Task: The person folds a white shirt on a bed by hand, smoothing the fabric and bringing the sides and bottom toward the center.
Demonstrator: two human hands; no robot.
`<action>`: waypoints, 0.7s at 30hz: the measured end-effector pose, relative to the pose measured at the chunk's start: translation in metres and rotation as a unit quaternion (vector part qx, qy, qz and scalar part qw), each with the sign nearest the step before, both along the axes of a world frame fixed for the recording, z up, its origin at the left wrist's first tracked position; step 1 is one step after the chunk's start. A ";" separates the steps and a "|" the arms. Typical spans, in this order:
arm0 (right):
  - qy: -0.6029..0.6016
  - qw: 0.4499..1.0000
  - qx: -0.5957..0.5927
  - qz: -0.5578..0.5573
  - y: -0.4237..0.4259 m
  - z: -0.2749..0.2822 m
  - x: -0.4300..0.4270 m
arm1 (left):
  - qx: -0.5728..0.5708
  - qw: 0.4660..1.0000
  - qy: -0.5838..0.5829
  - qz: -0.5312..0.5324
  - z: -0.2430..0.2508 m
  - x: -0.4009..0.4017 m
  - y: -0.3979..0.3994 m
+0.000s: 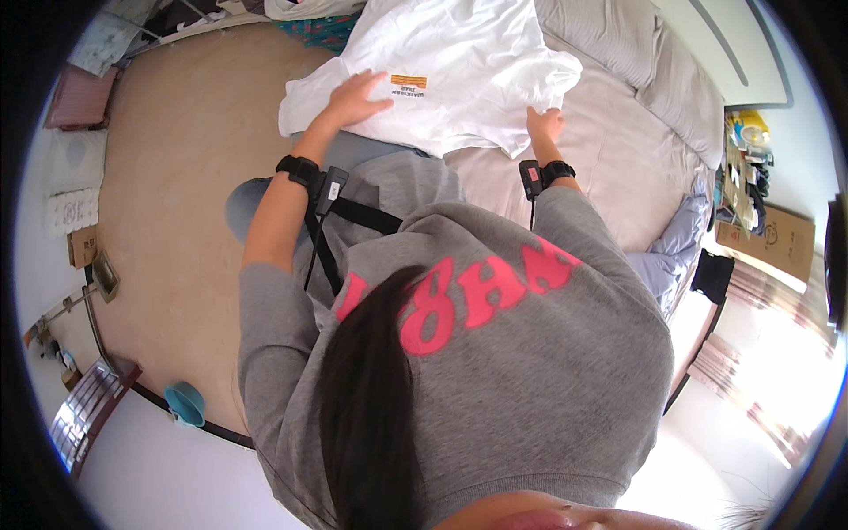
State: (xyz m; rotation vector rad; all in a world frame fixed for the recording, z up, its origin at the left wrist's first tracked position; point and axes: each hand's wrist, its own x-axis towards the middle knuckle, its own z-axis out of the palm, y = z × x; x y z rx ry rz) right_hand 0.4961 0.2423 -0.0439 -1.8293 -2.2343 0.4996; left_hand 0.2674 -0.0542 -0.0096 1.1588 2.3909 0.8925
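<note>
A white T-shirt [457, 59] lies spread across the edge of the bed, with a small orange print and some writing on it. My left hand [354, 99] is flat over the shirt's left part, fingers and thumb apart, with nothing gripped. At the shirt's right edge, beside a sleeve, is my right hand [546, 124]. Its fingers look bent, and whether they pinch the fabric is hard to see. Both wrists wear black straps with small dark devices.
Under the shirt is the bed [616, 159] with a pale sheet; pillows [609, 46] lie along the headboard. A bunched lavender cover [669, 245] is to the right. Bare floor [172, 165] stretches left, with a blue bucket [185, 403] by the wall. A cardboard box [772, 238] stands far right.
</note>
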 end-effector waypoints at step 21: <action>0.454 0.705 -0.545 -0.026 -0.028 -0.002 0.102 | -0.262 0.882 -0.115 -0.374 0.032 0.056 0.038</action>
